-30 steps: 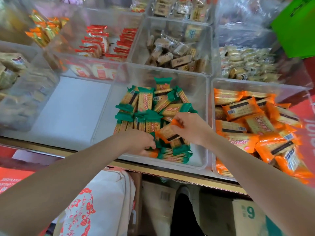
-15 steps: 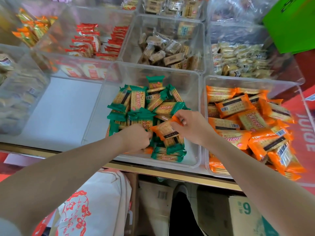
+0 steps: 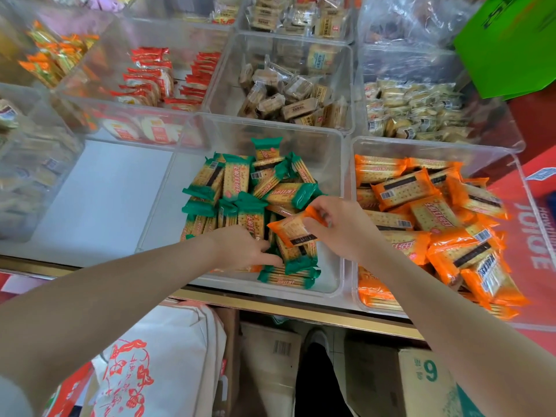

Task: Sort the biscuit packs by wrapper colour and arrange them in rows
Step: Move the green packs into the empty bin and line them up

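Observation:
Green-wrapped biscuit packs [image 3: 240, 182] lie heaped in the clear middle bin [image 3: 168, 212]. My right hand [image 3: 340, 227] pinches one orange-wrapped pack [image 3: 288, 231] by its end, just above the green heap. My left hand [image 3: 240, 248] rests on the near side of the heap with its fingers stretched toward the right. An orange edge [image 3: 246, 269] shows under it. The clear bin [image 3: 436, 145] to the right holds a loose pile of orange packs [image 3: 421, 206].
Behind are clear bins of red packs [image 3: 150, 76], brown packs [image 3: 285, 94] and pale packs [image 3: 415, 109]. A white shelf surface [image 3: 99, 200] lies left of the middle bin. Below the shelf edge are a white printed bag [image 3: 156, 365] and cardboard boxes [image 3: 421, 380].
My right hand has raised the orange pack a little off the green heap. My left hand's fingers have uncurled and spread over the packs.

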`<state>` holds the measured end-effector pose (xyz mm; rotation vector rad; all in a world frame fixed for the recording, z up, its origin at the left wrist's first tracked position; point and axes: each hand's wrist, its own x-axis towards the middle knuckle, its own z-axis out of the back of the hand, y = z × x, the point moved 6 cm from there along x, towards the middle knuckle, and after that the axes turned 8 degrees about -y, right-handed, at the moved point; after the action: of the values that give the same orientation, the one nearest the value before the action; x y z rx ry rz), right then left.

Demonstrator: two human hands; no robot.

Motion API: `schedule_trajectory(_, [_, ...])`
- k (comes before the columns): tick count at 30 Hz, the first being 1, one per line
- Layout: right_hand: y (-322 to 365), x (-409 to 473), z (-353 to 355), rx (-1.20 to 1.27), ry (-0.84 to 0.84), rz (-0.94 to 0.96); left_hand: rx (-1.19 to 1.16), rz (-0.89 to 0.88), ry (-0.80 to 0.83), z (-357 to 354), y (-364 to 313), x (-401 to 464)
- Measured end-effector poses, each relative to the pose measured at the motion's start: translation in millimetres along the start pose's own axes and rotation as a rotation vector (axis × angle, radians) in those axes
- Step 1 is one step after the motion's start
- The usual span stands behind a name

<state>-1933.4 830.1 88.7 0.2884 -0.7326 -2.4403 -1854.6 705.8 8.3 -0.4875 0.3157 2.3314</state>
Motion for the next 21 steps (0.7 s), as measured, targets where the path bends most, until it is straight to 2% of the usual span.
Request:
schedule_trajectory(4, [-3,-1,0,0.007,-0.011,-0.009,0.012,-0.027,0.049,-5,2,-6])
schedule_trajectory(9, [-4,-1,1,0.031,-0.025,0.006,0.038,-0.083,0.028,-9,4,-9])
schedule_trajectory(13, [-1,-3,-1,0.01,-0.003,0.038,0.041,-0.121,-0.232,-10,6,-14])
schedule_trajectory(16, [9,-5,-7,-0.012,0.001,0.08,0.091,-0.141,-0.323,-16,8,-13])
schedule_trajectory(18, [17,-4,-18,-0.034,0.026,0.106,0.105,-0.092,-0.213,-15,9,-7])
schedule_trajectory(21, [19,-3,-28,0.033,0.041,0.055,0.072,0.138,-0.088,-11,15,-3])
